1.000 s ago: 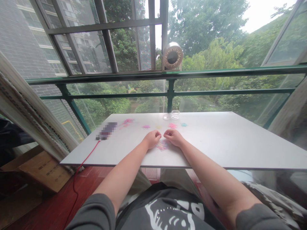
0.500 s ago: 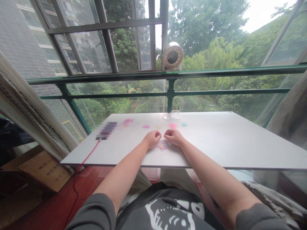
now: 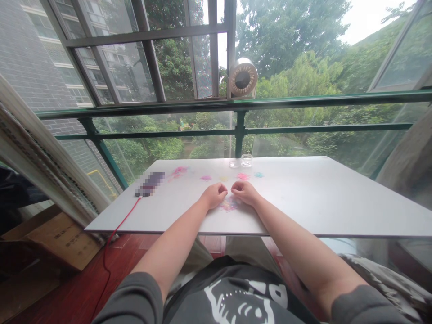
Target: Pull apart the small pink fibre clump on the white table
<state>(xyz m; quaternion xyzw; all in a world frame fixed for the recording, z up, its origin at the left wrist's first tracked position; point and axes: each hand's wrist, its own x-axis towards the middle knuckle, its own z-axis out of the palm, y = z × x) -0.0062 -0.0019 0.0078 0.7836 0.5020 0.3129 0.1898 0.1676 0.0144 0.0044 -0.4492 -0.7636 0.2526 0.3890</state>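
My left hand [image 3: 215,195] and my right hand [image 3: 244,192] rest close together on the white table [image 3: 320,198], a small gap between them. The fingers of both are curled into a pinch; whatever they hold is too small to make out. Just below and between them lies a loose pile of mixed-colour thin pieces [image 3: 228,205], perhaps small rubber bands. Beyond my hands sit small heaps sorted by colour: a purple heap [image 3: 205,178], a faint yellow heap [image 3: 223,179] partly behind my left hand, a pink-red heap [image 3: 243,176] and a teal heap [image 3: 258,174].
A clear round container [image 3: 246,160] and a clear lid-like piece [image 3: 234,164] stand at the far edge. Scattered pink pieces [image 3: 180,171] lie at left, near a blurred dark device [image 3: 152,182] with a red cable [image 3: 125,219]. A green railing [image 3: 162,109] runs behind the table.
Almost nothing differs. Both hands stay pinched in the same place above the mixed pile, and the view has shifted very slightly.
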